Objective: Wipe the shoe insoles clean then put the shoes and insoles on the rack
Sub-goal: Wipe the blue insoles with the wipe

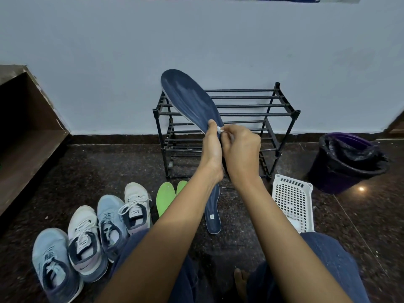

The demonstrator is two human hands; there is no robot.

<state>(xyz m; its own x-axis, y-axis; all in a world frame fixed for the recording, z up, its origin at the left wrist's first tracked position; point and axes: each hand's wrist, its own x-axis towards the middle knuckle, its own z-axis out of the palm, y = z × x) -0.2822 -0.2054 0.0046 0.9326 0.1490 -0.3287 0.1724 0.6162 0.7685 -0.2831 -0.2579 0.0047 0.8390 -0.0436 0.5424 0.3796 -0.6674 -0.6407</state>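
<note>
Wiping the blue insole near its heel, middle of the frame.

The left hand point(211, 149) grips the insole point(188, 99) by its lower part and holds it up in front of the rack point(251, 114). The right hand point(241, 149) pinches a small white wipe point(219, 129) against it. To do this well, I think the left hand must hold firm while the wipe goes in long strokes up to the toe, where pale marks show. The shoes point(91, 232) stand at lower left.
</note>
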